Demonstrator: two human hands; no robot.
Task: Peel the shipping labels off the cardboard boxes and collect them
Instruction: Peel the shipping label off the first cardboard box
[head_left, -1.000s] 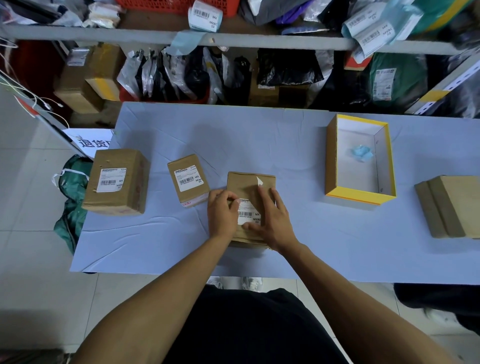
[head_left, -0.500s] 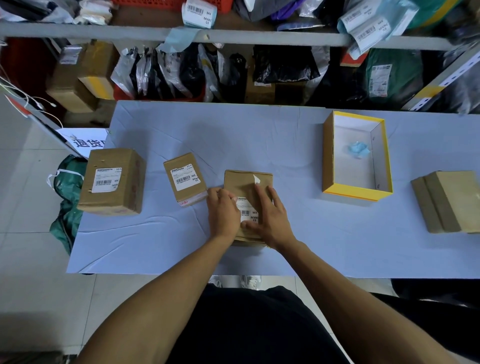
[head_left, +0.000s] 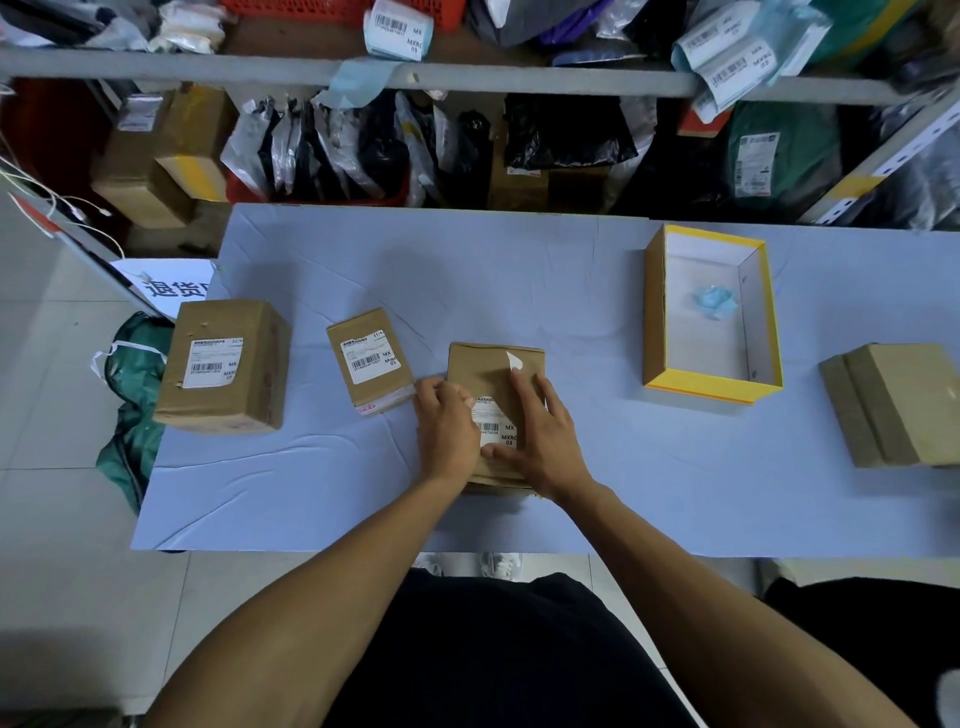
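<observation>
four cardboard boxes, three labelled, one yellow tray (head_left: 655, 306).
your left hand (head_left: 448, 434) picks at the middle box's label (head_left: 494, 423), fingers curled; right hand (head_left: 545, 439) presses flat on the middle box (head_left: 480, 366).

Pale-blue-covered table (head_left: 519, 270), grey tiled floor (head_left: 57, 493), cluttered grey shelf (head_left: 519, 83) behind.

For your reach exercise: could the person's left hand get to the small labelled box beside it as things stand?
Probably yes. The left hand rests on the middle box, and the small box sits just to its left with only bare table between.
</observation>
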